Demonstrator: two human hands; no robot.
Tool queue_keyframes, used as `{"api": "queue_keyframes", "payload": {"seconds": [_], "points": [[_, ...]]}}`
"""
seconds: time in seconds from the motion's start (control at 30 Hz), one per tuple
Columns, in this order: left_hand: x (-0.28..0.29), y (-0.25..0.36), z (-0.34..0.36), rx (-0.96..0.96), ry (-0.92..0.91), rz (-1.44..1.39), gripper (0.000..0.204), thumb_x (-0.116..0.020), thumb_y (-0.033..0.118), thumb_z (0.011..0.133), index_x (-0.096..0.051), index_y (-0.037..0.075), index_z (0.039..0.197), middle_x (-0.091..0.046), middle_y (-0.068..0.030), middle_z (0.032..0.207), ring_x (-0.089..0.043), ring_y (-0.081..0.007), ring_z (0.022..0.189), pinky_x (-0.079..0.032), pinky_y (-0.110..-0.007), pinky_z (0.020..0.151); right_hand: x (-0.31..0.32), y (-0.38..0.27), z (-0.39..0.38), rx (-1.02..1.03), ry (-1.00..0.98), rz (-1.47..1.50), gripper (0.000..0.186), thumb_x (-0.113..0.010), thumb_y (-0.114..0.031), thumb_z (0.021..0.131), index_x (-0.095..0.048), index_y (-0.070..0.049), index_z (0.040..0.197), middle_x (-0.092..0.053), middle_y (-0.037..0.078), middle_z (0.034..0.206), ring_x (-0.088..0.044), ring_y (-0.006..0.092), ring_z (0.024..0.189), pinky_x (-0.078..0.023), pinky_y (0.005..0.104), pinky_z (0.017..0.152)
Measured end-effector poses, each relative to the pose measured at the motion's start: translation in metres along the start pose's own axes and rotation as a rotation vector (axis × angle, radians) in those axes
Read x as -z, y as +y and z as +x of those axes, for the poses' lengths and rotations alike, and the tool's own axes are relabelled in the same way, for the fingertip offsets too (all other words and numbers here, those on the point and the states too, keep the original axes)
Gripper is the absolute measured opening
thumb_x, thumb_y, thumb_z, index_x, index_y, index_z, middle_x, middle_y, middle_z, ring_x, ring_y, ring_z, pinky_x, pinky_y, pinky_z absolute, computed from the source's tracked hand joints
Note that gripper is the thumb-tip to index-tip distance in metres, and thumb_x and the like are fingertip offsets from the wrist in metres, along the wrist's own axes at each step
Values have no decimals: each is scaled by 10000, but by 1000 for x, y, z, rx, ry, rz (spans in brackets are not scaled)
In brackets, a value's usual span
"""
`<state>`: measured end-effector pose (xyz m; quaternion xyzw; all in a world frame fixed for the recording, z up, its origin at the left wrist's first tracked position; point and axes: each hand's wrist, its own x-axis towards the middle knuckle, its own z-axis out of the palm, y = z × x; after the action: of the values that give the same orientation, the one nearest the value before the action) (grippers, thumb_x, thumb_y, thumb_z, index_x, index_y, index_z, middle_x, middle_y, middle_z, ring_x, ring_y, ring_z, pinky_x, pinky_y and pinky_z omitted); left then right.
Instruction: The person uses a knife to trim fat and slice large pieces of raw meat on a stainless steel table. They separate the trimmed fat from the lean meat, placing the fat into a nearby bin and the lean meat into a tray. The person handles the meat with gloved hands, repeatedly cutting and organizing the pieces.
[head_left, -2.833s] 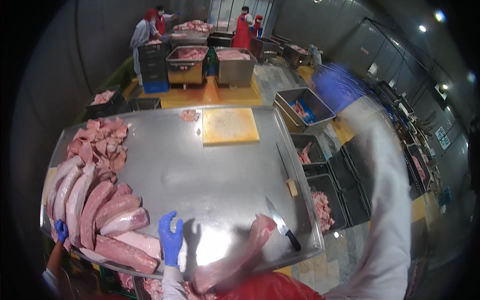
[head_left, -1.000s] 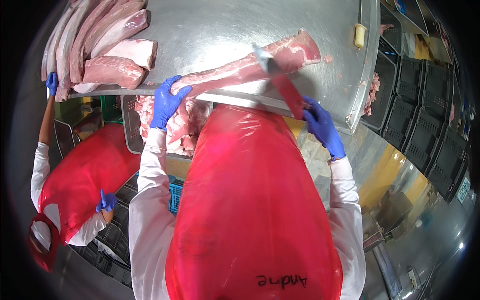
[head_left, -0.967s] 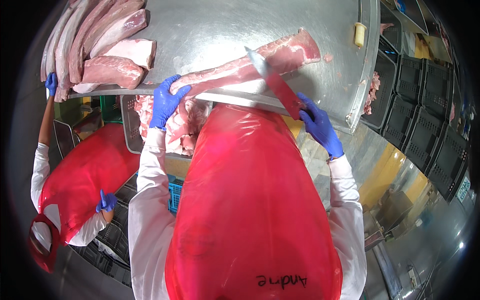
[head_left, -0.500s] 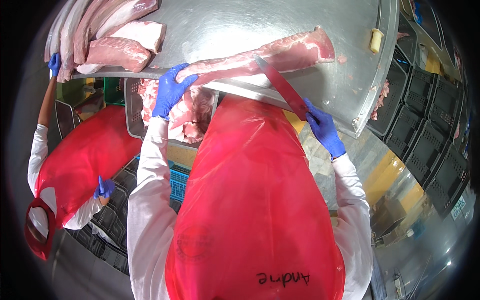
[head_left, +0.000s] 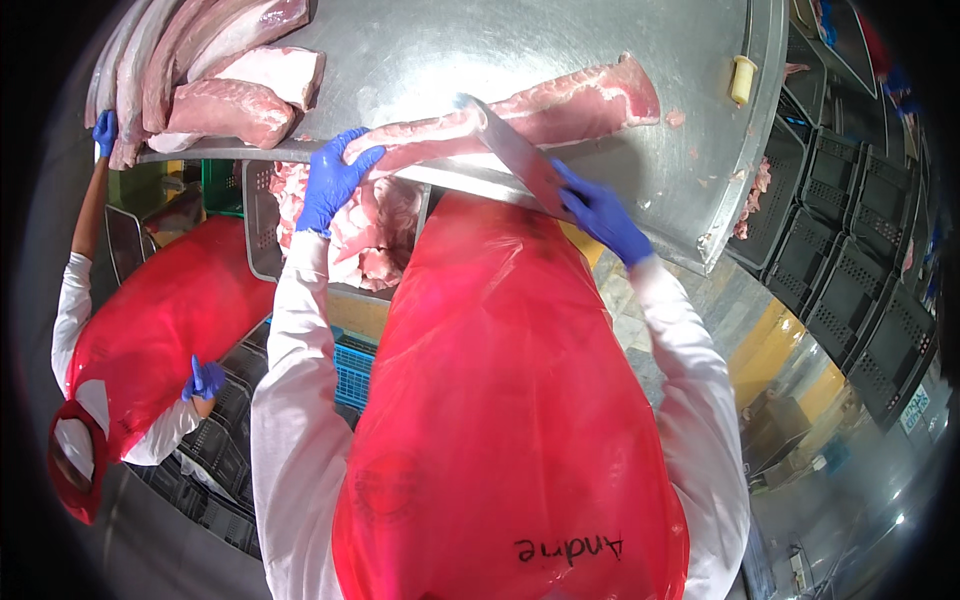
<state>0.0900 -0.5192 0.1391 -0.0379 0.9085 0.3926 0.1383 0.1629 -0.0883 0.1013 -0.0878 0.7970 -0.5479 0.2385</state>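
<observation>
My left hand (head_left: 335, 180), in a blue glove, grips the narrow left end of a long pink piece of meat (head_left: 590, 100) lying along the near edge of the steel table (head_left: 680, 40). A large knife (head_left: 515, 155) is held in my right hand (head_left: 600, 210), also gloved; its blade slants across the middle-left of that piece, the tip blurred. Several long cuts of meat (head_left: 160, 60) are piled at the table's left. Just below the edge, beside my left arm, a grey crate (head_left: 258, 225) holds loose trimmings (head_left: 375, 230).
At left stands a co-worker in a red apron (head_left: 170, 330), one gloved hand (head_left: 105, 130) at the pile's edge. A cream cylindrical object (head_left: 742, 80) lies near the table's right rim. Grey perforated crates (head_left: 840, 260) line the right. A blue crate (head_left: 352, 370) is below.
The view has tipped down from the wider room. Over the last second my right hand has moved left and up with the knife; my left hand stays on the meat.
</observation>
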Motion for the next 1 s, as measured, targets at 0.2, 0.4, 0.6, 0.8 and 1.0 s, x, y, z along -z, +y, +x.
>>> {"api": "queue_keyframes", "payload": {"seconds": [0.2, 0.4, 0.6, 0.8, 1.0], "points": [[7, -9, 10, 61, -55, -100, 581, -811, 374, 832, -662, -64, 1183, -742, -174, 1027, -699, -203, 957, -542, -331, 858, 2, -4, 9, 47, -68, -93, 502, -572, -169, 1004, -455, -70, 1481, -671, 146, 1222, -646, 230, 1127, -504, 346, 955], [1, -15, 17, -5, 5, 0, 529, -768, 396, 863, -676, -36, 1155, -744, -182, 998, -713, -239, 950, -538, -358, 840, -38, -43, 64, 63, -12, -138, 497, -569, -161, 999, -475, -104, 1484, -719, 107, 1054, -621, 150, 845, -513, 305, 804], [2, -28, 22, -272, 133, 294, 410, -630, 383, 947, -699, 22, 1131, -716, -205, 1029, -666, -370, 1015, -511, -422, 890, 3, -67, 30, 87, 90, 25, 505, -589, -191, 999, -480, -142, 1490, -628, -3, 846, -508, 76, 642, -458, 244, 612], [-50, 91, 50, -624, 48, 340, 343, -639, 312, 928, -663, 36, 1130, -670, -190, 973, -643, -388, 910, -513, -460, 822, 68, -76, -16, -395, 306, 200, 490, -582, -216, 1010, -488, -215, 1490, -560, -4, 778, -454, 41, 561, -398, 207, 491], [-54, 44, 109, -644, 75, 343, 260, -620, 251, 954, -675, 45, 1103, -641, -189, 910, -637, -392, 840, -508, -436, 722, 56, -89, -25, -455, 316, 231, 487, -568, -184, 991, -509, -189, 1475, -564, -21, 793, -454, 62, 615, -406, 228, 527]]}}
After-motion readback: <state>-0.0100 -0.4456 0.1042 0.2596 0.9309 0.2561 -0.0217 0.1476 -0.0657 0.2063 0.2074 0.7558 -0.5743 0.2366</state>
